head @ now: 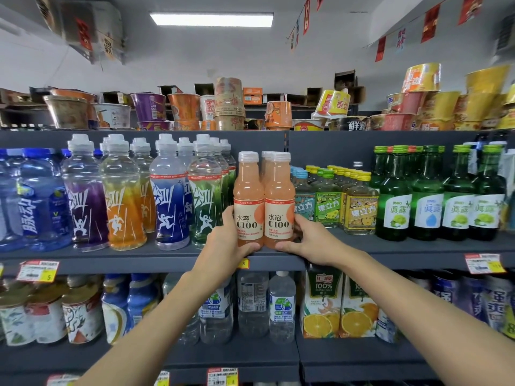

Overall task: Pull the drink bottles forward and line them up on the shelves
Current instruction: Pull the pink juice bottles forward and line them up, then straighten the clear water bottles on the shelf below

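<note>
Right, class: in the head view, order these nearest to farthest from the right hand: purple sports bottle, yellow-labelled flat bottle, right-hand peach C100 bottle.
1. The right-hand peach C100 bottle, gripped by the right hand itself.
2. The yellow-labelled flat bottle, just to the right.
3. The purple sports bottle, far to the left.

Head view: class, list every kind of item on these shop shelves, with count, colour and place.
pink C100 bottles: two in front, more behind; pink; middle shelf, centre.
sports bottles: several; purple, orange, blue, green labels; middle shelf, left.
blue bottles: a few; blue; far left.
flat bottles: many; yellow, green, blue caps; right of the pink ones.
green glass bottles: several; green; middle shelf, right.
noodle cups: many; mixed colours; top shelf.
juice cartons: two; white and orange; lower shelf, right.
water bottles: several; clear; lower shelf, centre.
left hand: one; grips the left front pink bottle.
right hand: one; grips the right front pink bottle.
</note>
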The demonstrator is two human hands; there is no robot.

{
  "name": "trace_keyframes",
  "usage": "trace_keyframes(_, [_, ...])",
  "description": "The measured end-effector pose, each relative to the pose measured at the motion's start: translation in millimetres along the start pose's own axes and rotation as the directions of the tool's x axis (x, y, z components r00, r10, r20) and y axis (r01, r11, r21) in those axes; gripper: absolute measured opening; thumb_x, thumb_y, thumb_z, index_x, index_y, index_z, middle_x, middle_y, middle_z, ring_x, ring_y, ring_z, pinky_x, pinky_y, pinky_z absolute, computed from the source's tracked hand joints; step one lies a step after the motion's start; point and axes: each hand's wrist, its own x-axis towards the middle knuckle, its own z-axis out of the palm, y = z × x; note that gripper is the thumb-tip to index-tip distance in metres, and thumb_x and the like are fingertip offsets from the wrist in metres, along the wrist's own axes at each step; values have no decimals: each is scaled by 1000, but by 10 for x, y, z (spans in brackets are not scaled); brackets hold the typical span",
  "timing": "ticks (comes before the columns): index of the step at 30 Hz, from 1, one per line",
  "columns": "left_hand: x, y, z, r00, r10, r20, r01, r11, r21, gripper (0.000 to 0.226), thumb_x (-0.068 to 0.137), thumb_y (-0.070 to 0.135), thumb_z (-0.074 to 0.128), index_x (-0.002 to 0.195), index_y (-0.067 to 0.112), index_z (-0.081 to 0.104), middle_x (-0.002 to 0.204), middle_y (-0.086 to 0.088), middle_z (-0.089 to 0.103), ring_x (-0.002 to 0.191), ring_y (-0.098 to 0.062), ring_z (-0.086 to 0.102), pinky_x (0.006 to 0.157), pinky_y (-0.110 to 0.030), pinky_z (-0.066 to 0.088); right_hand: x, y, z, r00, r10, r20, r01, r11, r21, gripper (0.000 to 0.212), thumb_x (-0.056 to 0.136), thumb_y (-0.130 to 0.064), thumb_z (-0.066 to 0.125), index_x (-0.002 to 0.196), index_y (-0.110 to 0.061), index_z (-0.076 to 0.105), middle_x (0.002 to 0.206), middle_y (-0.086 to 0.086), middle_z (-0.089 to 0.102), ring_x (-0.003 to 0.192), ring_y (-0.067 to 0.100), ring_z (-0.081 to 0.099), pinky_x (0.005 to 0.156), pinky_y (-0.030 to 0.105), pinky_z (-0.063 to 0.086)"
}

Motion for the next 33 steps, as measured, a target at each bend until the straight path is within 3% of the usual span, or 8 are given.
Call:
trace_keyframes(7, [-114,117,-27,997,40,-68,-33,995,95,76,81,39,81,138,13,38,115,-11,69,103,-31,67,82,-43,56,-138,-104,48,989,13,-144,-26,996,-90,74,74,-54,82,135,-21,55,121,-8,68,103,7,65,81,15,49])
trace_keyframes(9, [-194,147,-15,992,54,-113,-42,993,107,70,83,39,79,135,12,42,117,-10,69,104,-30,66,82,-44,56,-211,-110,141,960,18,-278,-46,994,-95,79,75,-54,82,139,-20,51,126,-5,64,111,10,61,90,24,51])
trace_keyframes(12, [-387,149,59,948,189,-256,-137,969,207,62,87,34,76,134,6,47,119,-12,62,108,-29,60,86,-38,52,-413,-112,364,830,-105,-547,-20,976,-218,62,88,-49,71,136,-17,50,127,0,58,120,16,48,100,37,45])
trace_keyframes(15, [-630,49,233,834,354,-423,-266,930,253,42,92,20,71,123,-3,54,112,-15,56,105,-28,54,91,-35,46,-677,-33,681,601,-357,-715,120,925,-361,35,92,-30,66,119,-11,55,116,0,55,107,19,48,93,30,41])
trace_keyframes(17, [-821,-76,421,801,391,-453,-325,920,219,33,92,14,69,117,-3,56,109,-14,54,102,-28,54,89,-36,47,-845,85,963,555,-395,-732,181,916,-357,28,90,-22,65,114,-10,55,111,-1,52,102,18,49,91,24,37])
trace_keyframes(22, [-1240,-369,938,892,317,-322,-291,948,127,33,89,10,70,116,1,54,111,-7,49,102,-27,54,89,-37,49,-1109,420,1582,716,-197,-669,18,964,-264,31,89,-28,61,114,-14,51,109,-1,50,102,18,49,89,28,40])
trace_keyframes(25, [-1386,-475,1129,940,240,-242,-219,970,109,36,89,12,70,118,1,53,113,-9,49,105,-28,55,92,-37,49,-1114,538,1748,762,-51,-646,-143,959,-244,42,85,-32,68,117,-13,51,109,2,51,104,22,50,88,33,43])
trace_keyframes(33, [-1587,-602,1290,990,-5,-140,13,999,50,37,89,16,72,119,3,54,113,-9,50,104,-24,55,90,-24,42,-977,555,2029,674,396,-623,-611,774,-169,82,70,-70,74,122,-9,56,112,8,61,106,27,57,90,39,45])
